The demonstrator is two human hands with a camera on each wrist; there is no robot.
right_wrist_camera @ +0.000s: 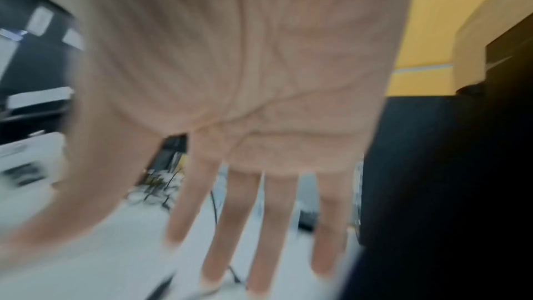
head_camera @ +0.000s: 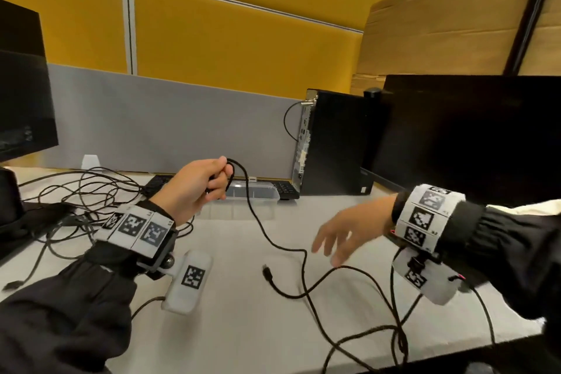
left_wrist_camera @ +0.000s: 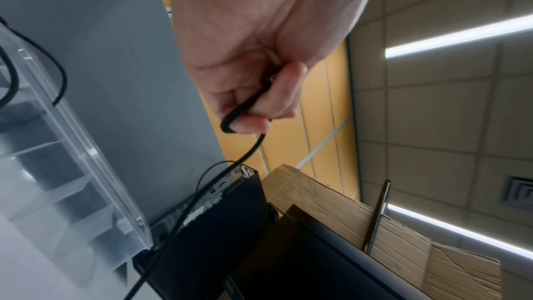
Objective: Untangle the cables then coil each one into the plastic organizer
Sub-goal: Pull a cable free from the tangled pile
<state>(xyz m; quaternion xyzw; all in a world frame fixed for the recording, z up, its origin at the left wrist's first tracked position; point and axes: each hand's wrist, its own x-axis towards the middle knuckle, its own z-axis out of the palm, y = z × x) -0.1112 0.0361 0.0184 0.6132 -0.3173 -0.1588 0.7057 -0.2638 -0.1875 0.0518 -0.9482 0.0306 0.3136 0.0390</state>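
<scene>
The person's left hand (head_camera: 194, 188) is raised above the white desk surface (head_camera: 243, 328), fingers curled round a short doubled loop at one end of a thin black cable (head_camera: 261, 231); the left wrist view confirms the bend pinched against the fingers (left_wrist_camera: 277, 99). From that grip the cable drops to the desk in front of the clear plastic compartmented organizer (head_camera: 258, 193), runs toward the desk's near edge and crosses itself in loose curves. Its free black connector end (head_camera: 267, 271) lies on the desk, well in front of the organizer.

The right hand (head_camera: 343, 237) is spread, fingers straight and apart, holding nothing, just above the cable's slack. The right wrist view is blurred but shows the same spread fingers (right_wrist_camera: 230, 225).

A separate heap of tangled black cables (head_camera: 85, 200) lies on the desk to the left of the organizer. The organizer stands against the grey partition; a black upright computer case (head_camera: 334, 146) is just to its right.

Assessment: one cable appears freed from the heap and coiling has only begun. The next move likely calls for the right hand to take up the slack and feed it round the left hand's loop. Risk: the crossings near the desk edge may snag.
</scene>
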